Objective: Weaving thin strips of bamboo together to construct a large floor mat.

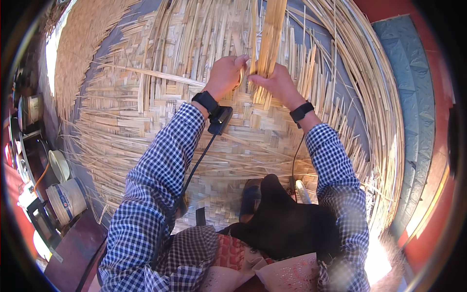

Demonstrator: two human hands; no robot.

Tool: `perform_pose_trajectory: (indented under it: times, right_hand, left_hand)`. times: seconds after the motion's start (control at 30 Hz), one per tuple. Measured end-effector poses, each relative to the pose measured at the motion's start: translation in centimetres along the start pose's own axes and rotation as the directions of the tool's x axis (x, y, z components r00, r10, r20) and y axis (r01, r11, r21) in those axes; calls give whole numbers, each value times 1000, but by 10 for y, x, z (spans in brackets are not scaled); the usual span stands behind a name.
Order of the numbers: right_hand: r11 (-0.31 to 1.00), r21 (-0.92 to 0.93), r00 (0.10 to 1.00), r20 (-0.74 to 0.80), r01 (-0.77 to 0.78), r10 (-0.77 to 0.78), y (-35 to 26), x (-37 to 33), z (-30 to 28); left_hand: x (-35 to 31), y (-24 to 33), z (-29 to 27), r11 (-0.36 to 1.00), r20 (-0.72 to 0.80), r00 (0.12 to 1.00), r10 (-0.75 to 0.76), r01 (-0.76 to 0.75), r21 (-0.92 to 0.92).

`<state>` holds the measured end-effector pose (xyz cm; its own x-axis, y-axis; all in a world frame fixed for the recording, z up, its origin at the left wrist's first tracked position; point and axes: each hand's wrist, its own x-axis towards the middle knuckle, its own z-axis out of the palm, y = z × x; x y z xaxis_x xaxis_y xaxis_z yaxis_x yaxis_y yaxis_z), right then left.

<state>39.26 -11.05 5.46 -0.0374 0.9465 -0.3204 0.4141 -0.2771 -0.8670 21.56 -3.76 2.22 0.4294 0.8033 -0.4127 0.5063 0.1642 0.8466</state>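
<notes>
In front of me spreads a woven mat (170,114) of split straw-coloured reed, with many loose strip ends along its edges. My right hand (279,86) is closed round a bundle of flat reed strips (271,36) that run up past the top of the picture. Just to its left, my left hand (226,75) is closed, thumb uppermost, close to the strips. A curved pale edge shows at its fingers, but what it grips is hard to make out. From the left wrist a long single strip (151,73) stretches out across the mat.
Long reeds (386,112) lie along the right side, beside a blue-grey folded sheet (411,97). On the left stand a pale bucket (67,199) and a dark red box-like surface (78,253). A cable (199,160) trails from a small black device (221,120) near my left wrist.
</notes>
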Motion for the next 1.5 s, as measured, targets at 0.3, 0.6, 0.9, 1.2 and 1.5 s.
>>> perform_pose_trajectory:
  times: [0.3, 0.6, 0.9, 1.2, 1.5]
  right_hand:
    - [945, -312, 942, -279, 94, -186, 1, -36, -16]
    - [544, -818, 942, -11, 185, -336, 37, -58, -18]
    - [843, -530, 989, -50, 89, -136, 41, -79, -43]
    - [787, -616, 999, 17, 35, -31, 45, -81, -70]
    - [865, 461, 962, -78, -198, 262, 22, -105, -120]
  left_hand:
    - [-31, -10, -15, 860, -128, 992, 11, -75, -505]
    - [-33, -33, -69, 252, 134, 928, 348, -230, 940]
    - [-27, -9, -103, 478, 125, 990, 67, -142, 867]
    - [-33, -16, -73, 514, 205, 978, 38, -195, 835]
    - [-29, 47, 42, 750, 269, 840, 472, -542, 379]
